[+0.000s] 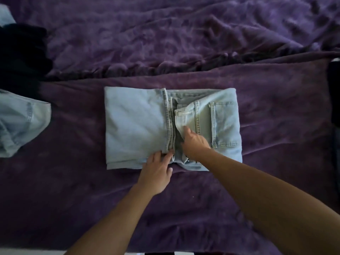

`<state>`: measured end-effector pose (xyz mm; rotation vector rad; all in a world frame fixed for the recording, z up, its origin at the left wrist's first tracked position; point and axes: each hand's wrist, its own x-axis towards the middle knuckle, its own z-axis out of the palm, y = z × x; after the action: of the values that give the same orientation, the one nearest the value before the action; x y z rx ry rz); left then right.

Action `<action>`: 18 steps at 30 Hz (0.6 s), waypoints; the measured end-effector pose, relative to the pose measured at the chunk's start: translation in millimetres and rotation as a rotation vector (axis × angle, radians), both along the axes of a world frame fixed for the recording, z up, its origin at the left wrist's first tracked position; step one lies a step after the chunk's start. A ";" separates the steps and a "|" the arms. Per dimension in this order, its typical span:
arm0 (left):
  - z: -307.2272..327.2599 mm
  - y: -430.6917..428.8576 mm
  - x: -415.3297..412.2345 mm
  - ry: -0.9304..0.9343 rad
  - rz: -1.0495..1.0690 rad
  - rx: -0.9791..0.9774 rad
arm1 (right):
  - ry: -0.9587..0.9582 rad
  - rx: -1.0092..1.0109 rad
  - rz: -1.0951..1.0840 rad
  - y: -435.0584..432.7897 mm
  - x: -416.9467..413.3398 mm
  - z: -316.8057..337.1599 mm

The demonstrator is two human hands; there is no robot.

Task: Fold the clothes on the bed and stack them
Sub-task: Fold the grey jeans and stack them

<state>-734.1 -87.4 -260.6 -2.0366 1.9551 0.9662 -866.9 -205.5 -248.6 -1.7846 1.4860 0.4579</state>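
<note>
Folded jeans (136, 126) sit just ahead of both hands, long axis left-right. Flat left hand (156, 172) presses the near hem (168, 144). The right hand (195, 142) pinches the waistband flap (181, 115) and looks closer to the centre fold.

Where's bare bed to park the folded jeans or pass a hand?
Free: purple cover between folded jeans and the dark object at right; narrower gap between jeans and loose denim. Crowded: left edge, denim plus black clothes.

Pale blue denim jeans (136, 124), plain deep purple blanket (184, 208), black garment (20, 52) at left
</note>
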 end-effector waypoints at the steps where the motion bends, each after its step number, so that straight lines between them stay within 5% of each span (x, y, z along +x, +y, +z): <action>1: 3.8 -4.6 -0.4 0.017 0.012 -0.037 | -0.068 0.061 -0.037 -3.6 -7.2 5.2; 4: 16.8 -18.2 -3.4 0.013 0.080 -0.149 | -0.286 -0.013 -0.283 -17.8 -38.7 29.1; 8: 20.0 -40.5 -19.9 0.005 -0.055 -0.313 | -0.091 -0.544 -0.568 -30.0 -102.0 30.1; 14: -22.5 -49.3 -25.1 -0.045 -0.211 0.019 | -0.093 -0.190 -0.696 -27.4 -136.9 -18.7; 18: -7.6 -74.8 -17.7 -0.037 -0.210 -0.148 | -0.189 -0.238 -0.749 -32.2 -132.1 -8.0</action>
<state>-751.8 -162.2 -268.2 -1.8556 2.2261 0.7538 -999.0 -237.7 -256.6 -1.2487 1.9736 -0.2656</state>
